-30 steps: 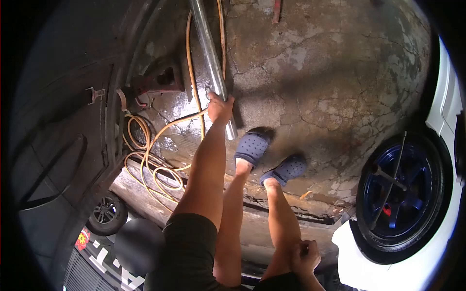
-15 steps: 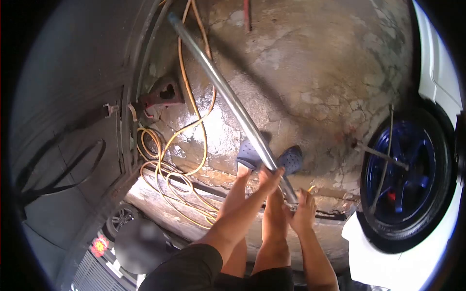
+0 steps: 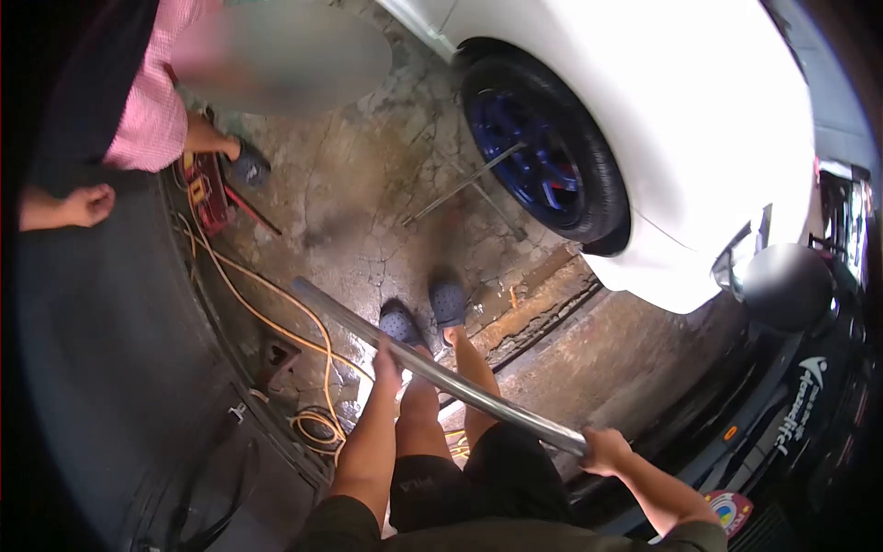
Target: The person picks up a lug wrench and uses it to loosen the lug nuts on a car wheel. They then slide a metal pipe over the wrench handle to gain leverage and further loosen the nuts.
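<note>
The metal pipe point(image 3: 478, 397) had swung round: half a second earlier both hands were close together near its lower end, and at this moment it slanted across the lower middle of the frame with the hands well apart. The right hand point(image 3: 607, 451) had its fingers curled round the pipe's lower right end. The left hand point(image 3: 388, 363) gripped it farther up, with some fingers hidden by the metal. That wider hold probably made the pipe steadier and easier to steer, though its upper left end stuck out beyond the left hand without support.

The view had turned too. The wheel point(image 3: 598, 156) of the white car point(image 3: 681, 110) had shifted from the right side to the upper middle, with the cross wrench point(image 3: 451, 193) beside it. A co-worker's pink checked clothing point(image 3: 152, 120) and loosely curled hand point(image 3: 89, 205) had come into view at upper left, near the red jack point(image 3: 210, 204). The yellow hose point(image 3: 328, 359) lay on the cracked floor point(image 3: 349, 193), left of the clogs point(image 3: 399, 324).
</note>
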The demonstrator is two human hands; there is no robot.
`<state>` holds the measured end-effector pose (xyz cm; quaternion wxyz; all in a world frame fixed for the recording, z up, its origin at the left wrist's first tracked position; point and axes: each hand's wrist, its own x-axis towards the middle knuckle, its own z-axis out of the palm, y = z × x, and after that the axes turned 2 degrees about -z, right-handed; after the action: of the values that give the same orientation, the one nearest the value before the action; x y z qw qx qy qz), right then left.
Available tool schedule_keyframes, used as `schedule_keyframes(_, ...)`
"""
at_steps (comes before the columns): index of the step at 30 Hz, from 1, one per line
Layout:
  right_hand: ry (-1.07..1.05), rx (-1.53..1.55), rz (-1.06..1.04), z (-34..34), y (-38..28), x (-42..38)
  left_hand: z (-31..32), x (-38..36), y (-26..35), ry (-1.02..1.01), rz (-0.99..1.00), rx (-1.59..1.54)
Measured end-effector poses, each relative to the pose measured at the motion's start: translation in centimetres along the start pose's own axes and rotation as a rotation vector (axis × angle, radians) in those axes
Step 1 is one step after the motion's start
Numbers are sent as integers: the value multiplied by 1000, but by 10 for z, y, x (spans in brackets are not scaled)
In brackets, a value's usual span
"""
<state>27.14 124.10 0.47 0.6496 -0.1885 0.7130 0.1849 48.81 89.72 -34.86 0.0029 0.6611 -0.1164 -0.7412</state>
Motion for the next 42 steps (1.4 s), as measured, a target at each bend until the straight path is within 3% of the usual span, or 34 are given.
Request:
schedule_keyframes(1,18,-20,7,22,20,-32,11,-6,-17,-16,-67,182)
schedule_keyframes(3,65,64,129,82,64,-82,39,-3,-89,-48,-73,216)
schedule_keyframes(7,232,290,406,210,131,-159,149,-150,-144,-233,-64,401)
schedule_keyframes(9,314,407,504,270,159,-186,172,-172,-177,-281,-386,587)
schedule_keyframes(14,503,556,555,337,197,-217,240,-223,-214,-345,-517,735)
schedule_keyframes(17,537,576,584,368,204,-214,256,-231,-226,-325,-476,797)
schedule_keyframes(21,475,577,583,360,204,-214,259,-236,-218,-360,-584,861)
schedule_keyframes(25,550,565,563,370,205,-226,251,-243,-224,-324,-617,896)
schedule_keyframes(27,466,563,462,293,187,-265,256,-253,-221,-316,-629,877)
schedule_keyframes(30,434,561,617,304,186,-271,259,-262,-219,-348,-651,830)
schedule_keyframes(34,536,483,670,323,193,-263,278,-261,-200,-365,-668,825)
schedule_keyframes(38,401,546,602,260,196,-272,302,-232,-171,-428,-686,811)
schedule_keyframes(40,516,436,602,201,183,-261,326,-229,-146,-398,-623,710)
schedule_keyframes(41,579,398,590,178,183,-255,317,-186,-158,-397,-706,678)
schedule_keyframes(42,531,413,614,165,191,-252,326,-183,-149,-354,-654,752)
